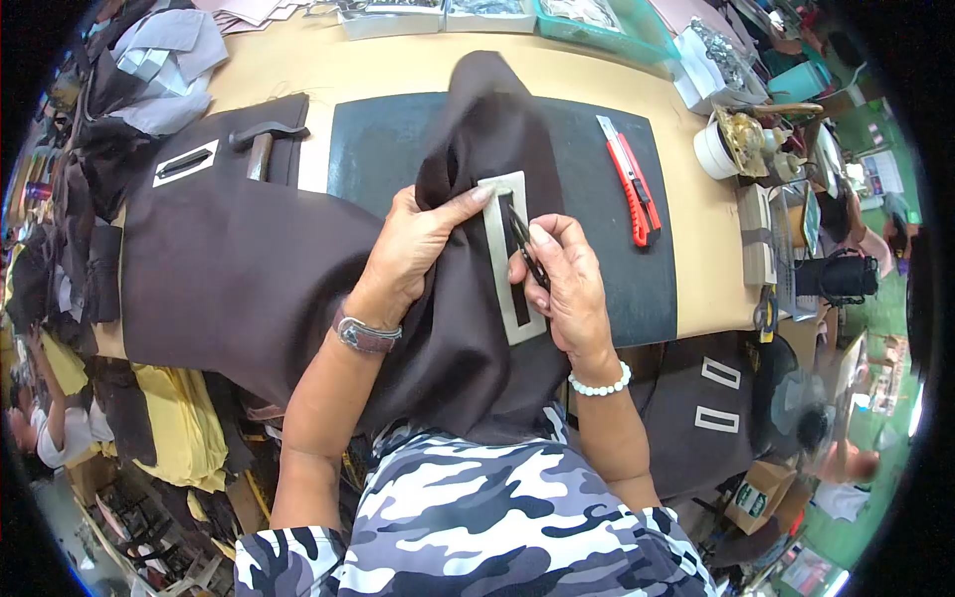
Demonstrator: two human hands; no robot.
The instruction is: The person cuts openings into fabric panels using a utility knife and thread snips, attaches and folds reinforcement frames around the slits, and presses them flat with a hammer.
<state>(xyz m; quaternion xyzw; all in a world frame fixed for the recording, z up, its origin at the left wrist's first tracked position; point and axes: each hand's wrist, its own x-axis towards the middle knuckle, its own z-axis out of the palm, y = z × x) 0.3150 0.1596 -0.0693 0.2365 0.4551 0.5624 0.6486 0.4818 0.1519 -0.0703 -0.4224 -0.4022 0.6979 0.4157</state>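
My left hand (419,239) pinches a fold of dark brown leather-like sheet (239,259), its thumb on the upper left corner of a pale rectangular frame (494,269). The frame lies on the brown material around a long dark slot. My right hand (567,274) grips a slim black two-armed tool (520,237), like tweezers or thread snips. Its tip reaches the upper part of the slot; the exact contact is too small to tell. Under the raised material lies a black mat (607,269).
A red utility knife (634,184) with its blade out lies on the mat's right. On the left are a hammer (261,149) and another framed slot (186,163) with a black piece in it. Bins (607,30) line the back; a white cup (712,151) stands right.
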